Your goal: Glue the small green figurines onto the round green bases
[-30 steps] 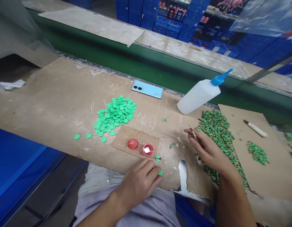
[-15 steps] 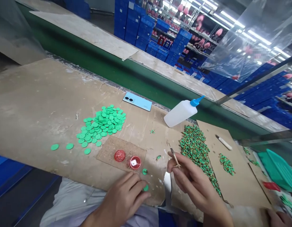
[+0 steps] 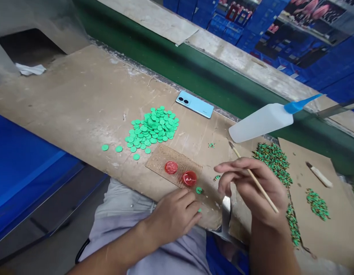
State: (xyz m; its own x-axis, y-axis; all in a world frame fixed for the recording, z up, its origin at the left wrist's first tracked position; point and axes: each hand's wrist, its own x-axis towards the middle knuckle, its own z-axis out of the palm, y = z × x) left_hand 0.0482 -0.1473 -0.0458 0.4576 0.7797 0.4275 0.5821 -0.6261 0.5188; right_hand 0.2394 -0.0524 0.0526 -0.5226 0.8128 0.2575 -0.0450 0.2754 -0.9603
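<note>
- In the head view, the one writing I find is on the light-blue phone [image 3: 194, 104] at the bench's [image 3: 65, 103] far edge: faint lettering on its back, too small for me to read.
- I see the right hand [image 3: 252, 191] gripping a thin wooden stick [image 3: 252, 177], which slants across the fingers with its dark tip up and to the left, near the white bottle [image 3: 261, 122].
- The left hand [image 3: 175, 214] rests at the near edge, fingers curled. A green disc [image 3: 199, 210] peeks out at their tips, mostly hidden; I cannot tell whether they pinch it.
- Just beyond those fingers lies a second disc [image 3: 198, 190] with a small dark piece on it.
- Two red cups [image 3: 189, 178] sit on a brown board [image 3: 158, 160], between the left hand and the disc pile [image 3: 154, 128].
- I have a heap of small green-and-brown pieces [image 3: 272, 160] behind the right hand.
</note>
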